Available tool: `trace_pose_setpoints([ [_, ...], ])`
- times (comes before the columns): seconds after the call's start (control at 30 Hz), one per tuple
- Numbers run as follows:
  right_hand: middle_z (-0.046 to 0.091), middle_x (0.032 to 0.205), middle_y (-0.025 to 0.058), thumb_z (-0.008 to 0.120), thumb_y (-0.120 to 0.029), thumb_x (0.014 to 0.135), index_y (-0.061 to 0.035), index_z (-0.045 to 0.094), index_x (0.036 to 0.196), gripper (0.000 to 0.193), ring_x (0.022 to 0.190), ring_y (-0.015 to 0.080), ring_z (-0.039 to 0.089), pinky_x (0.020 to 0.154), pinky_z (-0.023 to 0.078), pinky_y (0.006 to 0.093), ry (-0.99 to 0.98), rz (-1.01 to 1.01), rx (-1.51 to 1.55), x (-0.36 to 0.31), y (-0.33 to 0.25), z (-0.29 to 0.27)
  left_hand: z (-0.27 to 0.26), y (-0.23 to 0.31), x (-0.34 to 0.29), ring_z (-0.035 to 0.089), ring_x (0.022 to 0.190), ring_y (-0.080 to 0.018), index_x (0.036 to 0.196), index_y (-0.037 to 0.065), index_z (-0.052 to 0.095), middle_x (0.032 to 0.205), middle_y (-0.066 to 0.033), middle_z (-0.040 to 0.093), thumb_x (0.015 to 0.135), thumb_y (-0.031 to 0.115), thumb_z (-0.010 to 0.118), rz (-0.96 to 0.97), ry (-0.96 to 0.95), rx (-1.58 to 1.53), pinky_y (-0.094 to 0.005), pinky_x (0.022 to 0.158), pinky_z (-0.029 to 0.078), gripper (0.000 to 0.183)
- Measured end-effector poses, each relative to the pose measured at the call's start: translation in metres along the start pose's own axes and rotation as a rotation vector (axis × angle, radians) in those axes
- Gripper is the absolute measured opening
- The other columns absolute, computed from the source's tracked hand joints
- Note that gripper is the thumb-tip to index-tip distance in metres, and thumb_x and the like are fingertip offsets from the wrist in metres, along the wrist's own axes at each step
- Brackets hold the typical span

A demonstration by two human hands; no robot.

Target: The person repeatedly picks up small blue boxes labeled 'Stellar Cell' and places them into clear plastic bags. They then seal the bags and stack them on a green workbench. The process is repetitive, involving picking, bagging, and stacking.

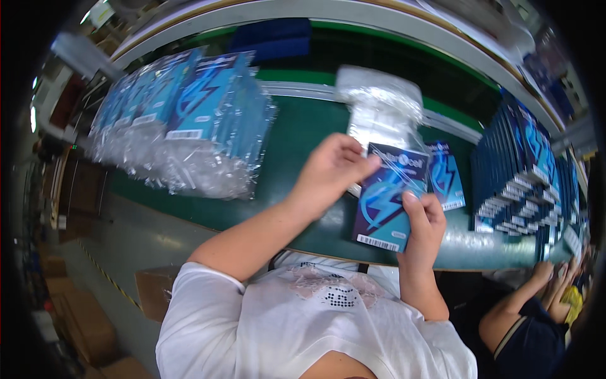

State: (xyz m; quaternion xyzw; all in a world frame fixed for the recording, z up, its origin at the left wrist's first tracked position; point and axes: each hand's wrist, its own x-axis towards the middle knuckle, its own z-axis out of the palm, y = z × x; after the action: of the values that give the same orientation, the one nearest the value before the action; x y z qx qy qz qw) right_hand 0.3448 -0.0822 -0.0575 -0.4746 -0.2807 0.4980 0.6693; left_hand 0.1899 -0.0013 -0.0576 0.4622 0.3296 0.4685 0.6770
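Note:
A flat blue box (pixel 386 205) with a lightning-bolt print and a barcode strip is held upright in front of me. My right hand (pixel 424 221) grips its lower right side, thumb on the front. At the upper left corner my left hand (pixel 341 165) is closed, its thumb over the box's edge and its fingers curled. Thin glints cross the upper front of the box; I cannot tell whether clear film covers it. Just behind lies a pile of clear plastic bags (pixel 379 95). Another blue box (pixel 445 175) lies on the green table, right of the held one.
Bagged blue boxes (pixel 205 95) stand in rows at the left of the green table (pixel 300 132). Tall stacks of unbagged boxes (pixel 514 170) rise at the right. A dark blue bin (pixel 271 38) sits at the back. Another person's arm (pixel 514 306) reaches in at the lower right.

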Motion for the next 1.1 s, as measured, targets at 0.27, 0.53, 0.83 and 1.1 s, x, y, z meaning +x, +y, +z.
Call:
trace_pose_setpoints([
  [0.27, 0.061, 0.096, 0.0091, 0.076, -0.005, 0.07, 0.0037, 0.03, 0.138, 0.083, 0.08, 0.0128, 0.059, 0.074, 0.049, 0.0266, -0.381, -0.015, -0.277, -0.002, -0.014, 0.007, -0.005, 0.015, 0.0, 0.062, 0.096, -0.0196, 0.113, -0.004, 0.052, 0.107, -0.013, 0.061, 0.086, 0.003, 0.051, -0.119, -0.114, -0.593, -0.0334, 0.089, 0.049, 0.028],
  [0.53, 0.057, 0.095, 0.01, 0.041, 0.007, 0.078, 0.0024, 0.058, 0.099, 0.027, 0.087, 0.0165, 0.054, 0.08, 0.045, 0.0282, 0.061, -1.013, -0.472, 0.0, -0.043, 0.006, 0.017, 0.029, -0.038, 0.06, 0.103, -0.0235, 0.116, -0.005, 0.051, 0.111, -0.0149, 0.06, 0.095, 0.043, 0.047, -0.323, -0.617, -0.133, -0.0334, 0.088, 0.049, 0.052],
  [0.83, 0.058, 0.089, 0.0145, 0.075, -0.03, 0.073, -0.0012, 0.052, 0.114, 0.054, 0.078, 0.0251, 0.056, 0.067, 0.045, 0.0359, -0.849, -1.006, -0.483, -0.014, -0.022, 0.059, 0.009, 0.055, -0.053, 0.057, 0.098, -0.0148, 0.121, 0.002, 0.051, 0.107, -0.0089, 0.059, 0.091, 0.028, 0.056, -0.231, -0.249, -0.387, -0.0289, 0.085, 0.046, 0.041],
  [1.1, 0.059, 0.095, 0.0175, 0.072, -0.045, 0.073, 0.0049, 0.048, 0.123, 0.075, 0.082, 0.0247, 0.057, 0.072, 0.046, 0.0336, -0.753, -0.856, -0.417, 0.001, -0.022, 0.07, -0.057, 0.145, -0.065, 0.049, 0.114, -0.0314, 0.12, 0.001, 0.053, 0.122, -0.0149, 0.052, 0.074, -0.001, 0.054, 1.094, 0.401, 1.259, -0.0394, 0.098, 0.036, 0.047],
])
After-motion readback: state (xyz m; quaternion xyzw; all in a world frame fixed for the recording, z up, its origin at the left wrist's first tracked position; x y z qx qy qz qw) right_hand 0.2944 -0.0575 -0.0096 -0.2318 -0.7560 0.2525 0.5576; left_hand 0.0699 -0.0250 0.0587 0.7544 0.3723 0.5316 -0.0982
